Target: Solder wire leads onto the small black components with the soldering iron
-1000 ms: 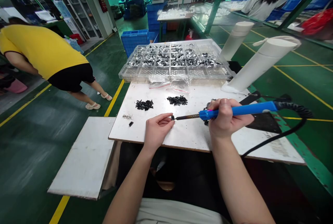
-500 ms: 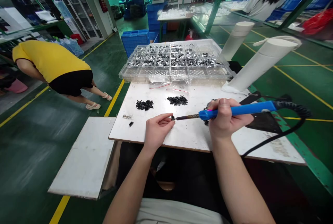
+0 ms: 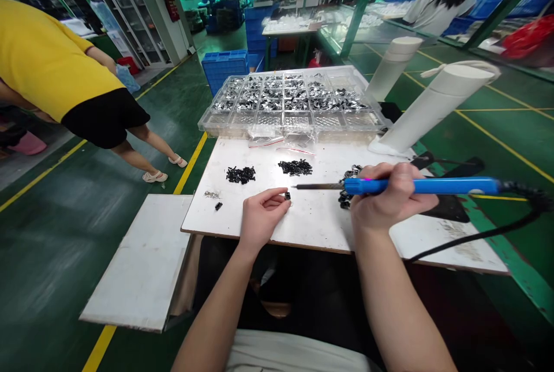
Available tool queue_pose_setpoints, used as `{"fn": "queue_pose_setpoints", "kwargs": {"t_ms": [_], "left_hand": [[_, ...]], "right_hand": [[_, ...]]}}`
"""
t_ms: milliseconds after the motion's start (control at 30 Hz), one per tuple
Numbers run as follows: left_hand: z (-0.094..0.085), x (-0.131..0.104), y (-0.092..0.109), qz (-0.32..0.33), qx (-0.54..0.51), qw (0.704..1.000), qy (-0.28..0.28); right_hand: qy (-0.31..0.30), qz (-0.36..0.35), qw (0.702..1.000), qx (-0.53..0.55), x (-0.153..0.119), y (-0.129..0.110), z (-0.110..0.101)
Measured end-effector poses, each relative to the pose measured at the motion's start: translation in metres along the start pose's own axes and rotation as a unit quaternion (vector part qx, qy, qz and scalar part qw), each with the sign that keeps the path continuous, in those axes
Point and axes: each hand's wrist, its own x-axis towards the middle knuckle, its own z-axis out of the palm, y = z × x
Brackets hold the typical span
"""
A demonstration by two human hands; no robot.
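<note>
Closely pinched between thumb and fingertips, the small black part [image 3: 288, 195] sits in the left hand [image 3: 264, 216], held over the white surface [image 3: 320, 222] a little in from the middle of its near edge. The right hand [image 3: 392, 199] is closed around the blue handle of a soldering iron [image 3: 363, 186], whose metal tip points left and ends just beside the black part, with a narrow gap between them. From the back of the handle a black cable [image 3: 467, 240] swings out beyond the right edge and loops back toward the near edge by the right forearm. Behind and beside the right hand lies a cluster of black and shiny pieces [image 3: 345, 201], partly hidden by the fingers. Beyond the left hand, toward the far edge, is a pile of black pieces [image 3: 295, 166]; another black pile [image 3: 240, 174] lies nearer the left edge. Close to that left edge are some fine metallic bits [image 3: 212, 194], and a single black piece [image 3: 219, 206] rests near the near left corner. To the right, a flat black pad [image 3: 445, 207] lies toward the right edge. Clear plastic bags [image 3: 298, 140] lie along the far edge, against a clear compartment tray [image 3: 292, 130] whose rear rows hold dark and shiny parts. Two white tubes [image 3: 437, 109] appear tilted near the far right corner. Farther off, left of the surface, a person in a yellow shirt [image 3: 56, 66] bends forward.
</note>
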Motion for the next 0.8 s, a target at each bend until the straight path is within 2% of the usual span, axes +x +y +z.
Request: {"fn": "queue_pose_setpoints", "kwargs": {"t_ms": [33, 100, 333, 433, 567, 800], "left_hand": [[-0.0002, 0.0001, 0.0003, 0.000, -0.001, 1.000, -0.002], [-0.0006, 0.0002, 0.0004, 0.000, -0.003, 1.000, -0.006], [-0.0006, 0.0008, -0.0009, 0.008, -0.010, 1.000, -0.011], [-0.0003, 0.0008, -0.0011, 0.013, -0.004, 1.000, -0.019], [-0.0004, 0.0008, -0.0019, 0.020, -0.002, 0.999, -0.027], [-0.0020, 0.0009, 0.0000, 0.012, -0.021, 0.999, -0.038]], "right_hand": [[0.018, 0.006, 1.000, 0.001, 0.0013, 0.0000, 0.0009], [0.015, 0.024, 1.000, 0.006, 0.0033, 0.0004, 0.0021], [-0.088, 0.090, 0.992, -0.006, 0.0036, 0.0027, 0.0009], [-0.172, 0.150, 0.974, 0.017, 0.0030, 0.0028, -0.0019], [-0.283, 0.230, 0.931, 0.037, 0.0021, -0.0001, -0.0031], [-0.323, 0.279, 0.903, 0.051, 0.0014, -0.0054, 0.0014]]}}
